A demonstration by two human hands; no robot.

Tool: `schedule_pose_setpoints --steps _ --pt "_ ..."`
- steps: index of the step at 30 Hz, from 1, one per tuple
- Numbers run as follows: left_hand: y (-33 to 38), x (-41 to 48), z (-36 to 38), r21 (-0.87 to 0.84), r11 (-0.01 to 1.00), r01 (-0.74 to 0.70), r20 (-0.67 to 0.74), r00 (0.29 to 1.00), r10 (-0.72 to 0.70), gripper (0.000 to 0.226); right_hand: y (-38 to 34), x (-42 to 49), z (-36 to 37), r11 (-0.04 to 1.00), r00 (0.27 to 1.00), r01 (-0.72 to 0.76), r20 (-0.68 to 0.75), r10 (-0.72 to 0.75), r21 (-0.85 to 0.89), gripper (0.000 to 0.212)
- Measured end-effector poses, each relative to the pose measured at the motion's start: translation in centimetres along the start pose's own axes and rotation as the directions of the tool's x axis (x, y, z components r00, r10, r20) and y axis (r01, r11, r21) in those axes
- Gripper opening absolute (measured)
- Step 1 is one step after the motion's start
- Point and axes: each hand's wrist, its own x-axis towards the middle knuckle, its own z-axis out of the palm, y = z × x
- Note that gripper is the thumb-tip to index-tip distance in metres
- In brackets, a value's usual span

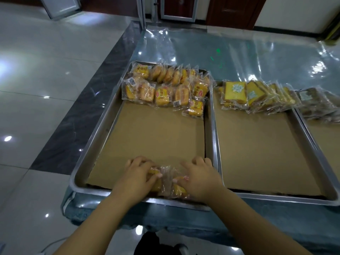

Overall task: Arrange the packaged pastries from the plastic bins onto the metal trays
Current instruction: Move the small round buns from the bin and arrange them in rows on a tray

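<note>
A left metal tray (86, 162) lined with brown cardboard holds two rows of packaged yellow pastries (165, 89) at its far end. At its near edge, my left hand (139, 173) and my right hand (198, 179) both grip a small bunch of wrapped pastries (168, 183) between them, low over the cardboard. A second metal tray (329, 184) to the right carries a row of wrapped cake slices (252, 94) at its far end.
A third tray (323, 137) with darker wrapped pastries (318, 103) shows at the right edge. The trays sit on a table under shiny clear plastic sheet (239, 52). Glossy tiled floor (36, 107) lies to the left. No plastic bins are in view.
</note>
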Motion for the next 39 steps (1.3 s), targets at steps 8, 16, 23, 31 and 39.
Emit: schedule_pose_setpoints --steps 8,16,23,31,39 --pt "-1.7 8.3 -4.1 0.046 0.995 -0.087 0.022 0.996 0.086 0.037 -0.4 6.3 -3.7 0.976 0.977 -0.091 -0.171 0.126 0.199 0.049" --pt "-1.9 17.9 -6.6 0.005 0.994 -0.113 -0.009 0.994 0.113 0.035 0.3 12.5 -6.3 0.929 0.918 -0.182 -0.283 0.278 0.322 0.032" --pt "0.2 25.6 -5.7 0.065 0.998 -0.016 -0.11 0.994 0.023 0.053 2.5 18.1 -9.2 0.908 0.884 -0.174 -0.346 0.314 0.381 0.041" --pt "0.9 28.1 -2.6 0.189 0.964 0.187 -0.179 0.972 -0.154 0.065 4.2 23.8 -8.8 0.867 0.921 -0.235 -0.186 0.343 0.439 0.054" --pt "0.8 26.9 -2.9 -0.005 0.991 0.134 -0.123 0.983 -0.134 0.063 3.9 23.1 -8.3 0.737 0.893 -0.085 -0.276 0.354 0.67 0.015"
